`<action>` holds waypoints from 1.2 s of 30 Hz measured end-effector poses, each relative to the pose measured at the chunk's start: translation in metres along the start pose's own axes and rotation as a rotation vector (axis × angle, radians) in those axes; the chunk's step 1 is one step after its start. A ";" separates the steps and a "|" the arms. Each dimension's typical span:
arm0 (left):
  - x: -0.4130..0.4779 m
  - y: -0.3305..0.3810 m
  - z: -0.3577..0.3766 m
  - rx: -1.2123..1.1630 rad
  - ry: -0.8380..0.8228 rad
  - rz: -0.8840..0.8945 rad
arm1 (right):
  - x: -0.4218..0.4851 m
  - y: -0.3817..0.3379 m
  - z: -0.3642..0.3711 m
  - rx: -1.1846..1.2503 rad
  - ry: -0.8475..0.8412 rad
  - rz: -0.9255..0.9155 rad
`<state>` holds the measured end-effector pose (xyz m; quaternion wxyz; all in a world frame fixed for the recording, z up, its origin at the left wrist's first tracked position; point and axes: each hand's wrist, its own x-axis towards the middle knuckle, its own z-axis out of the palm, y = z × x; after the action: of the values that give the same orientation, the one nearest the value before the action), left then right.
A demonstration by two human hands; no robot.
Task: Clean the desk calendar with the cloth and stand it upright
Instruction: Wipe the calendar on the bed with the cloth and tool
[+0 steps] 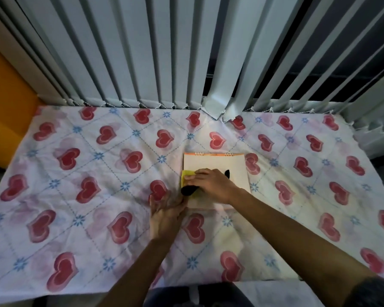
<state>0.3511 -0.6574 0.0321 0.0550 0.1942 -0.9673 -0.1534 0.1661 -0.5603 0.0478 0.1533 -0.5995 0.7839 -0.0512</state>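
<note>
Head view, looking down on a desk (319,251) covered with a heart-printed cloth sheet (75,173), vertical blinds (120,52) behind.

Item: desk calendar (215,167), one. Lies flat on the sheet, right of centre, its wire binding along the far edge with two short coils showing. The upper face reads blank and pale; an orange strip runs at the bound edge.

Item: cloth (187,177), one, yellow with a dark part. Sits on the near-left part of the calendar face, partly overhanging its left edge.

Right hand (211,185): palm down, fingers extended and pressed flat on the cloth, pinning it to the calendar face; not curled round anything.

Left hand (166,211): fingers spread, resting on the sheet against the calendar's near-left corner, apparently steadying it; it grips nothing that can be made out.

Handling, judged: the calendar looks light and card-stiff, likely to slide on the sheet under wiping, hence the bracing hand. Pages may crease or lift if rubbed towards the binding. For standing it up, the bound far edge or the two side edges seem the best hold; the fold-out base is not visible from here.

The cloth looks soft and limp and needs flat pressure.

Count: two hands, one calendar, one cloth.
</note>
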 end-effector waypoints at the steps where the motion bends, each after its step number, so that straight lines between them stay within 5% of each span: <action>1: 0.000 -0.001 0.002 -0.010 0.006 0.001 | -0.007 0.004 0.000 0.000 -0.005 -0.025; 7: 0.000 -0.007 0.007 -0.018 0.061 0.030 | 0.018 0.010 -0.019 0.028 0.055 0.374; 13: 0.012 -0.009 0.001 -0.034 0.088 0.084 | -0.025 0.001 0.002 0.040 0.037 0.176; 18: 0.051 -0.014 0.008 0.091 -0.080 0.165 | -0.048 0.006 0.002 0.049 0.191 0.527; 22: 0.089 -0.022 0.003 0.224 -0.134 0.281 | -0.062 -0.011 0.009 -0.034 0.055 0.287; 25: 0.116 -0.033 0.001 0.271 -0.331 0.385 | -0.083 -0.009 0.009 -0.009 -0.025 0.087; 28: 0.129 -0.049 -0.002 0.291 -0.450 0.472 | -0.093 0.005 -0.001 -0.027 -0.056 0.189; 32: 0.132 -0.062 -0.002 0.311 -0.431 0.551 | -0.083 0.012 -0.009 0.022 0.079 0.612; 36: 0.130 -0.062 -0.001 0.254 -0.443 0.533 | -0.065 -0.022 0.005 -0.009 0.073 0.405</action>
<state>0.2543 -0.7632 0.0189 -0.1421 -0.0975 -0.9837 -0.0506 0.2030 -0.5033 0.0603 0.1294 -0.4280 0.8937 -0.0372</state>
